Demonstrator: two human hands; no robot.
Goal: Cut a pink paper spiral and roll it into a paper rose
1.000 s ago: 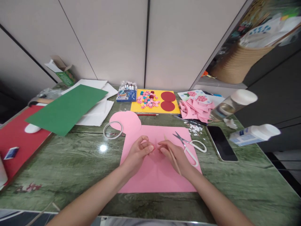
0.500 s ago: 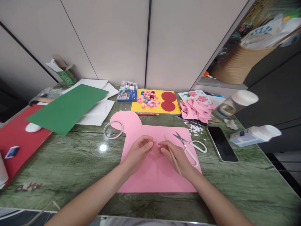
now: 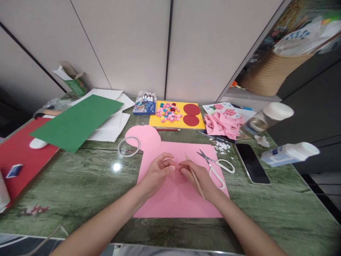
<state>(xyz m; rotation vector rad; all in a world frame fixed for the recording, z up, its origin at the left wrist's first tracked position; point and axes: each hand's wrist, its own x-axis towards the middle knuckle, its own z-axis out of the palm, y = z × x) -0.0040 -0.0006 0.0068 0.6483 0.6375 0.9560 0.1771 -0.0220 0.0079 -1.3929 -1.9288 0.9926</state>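
Note:
Over a pink sheet (image 3: 178, 206) on the green table, my left hand (image 3: 161, 174) pinches a small pink-red piece (image 3: 174, 166) between thumb and fingers. My right hand (image 3: 197, 177) is curled round a thin wooden stick (image 3: 196, 182), its fingertips close to the small piece. Whether those fingertips touch the piece is too small to tell. White-handled scissors (image 3: 213, 165) lie partly open on the sheet, to the right of my right hand. Beyond my left hand, a roll of tape (image 3: 129, 147) overlaps rounded pink cutouts (image 3: 146, 137).
A phone (image 3: 252, 163) and two bottles (image 3: 269, 115) stand or lie at the right. Pink scraps (image 3: 223, 124), a yellow sheet (image 3: 170, 124) with small colored balls, and a marker box (image 3: 144, 106) are at the back. Green paper (image 3: 77, 122) and red paper (image 3: 23, 156) lie left.
The fingertips of my two hands are slightly closer together, and the small pink-red piece sits a little lower in my left fingers. The stick stays in my right hand.

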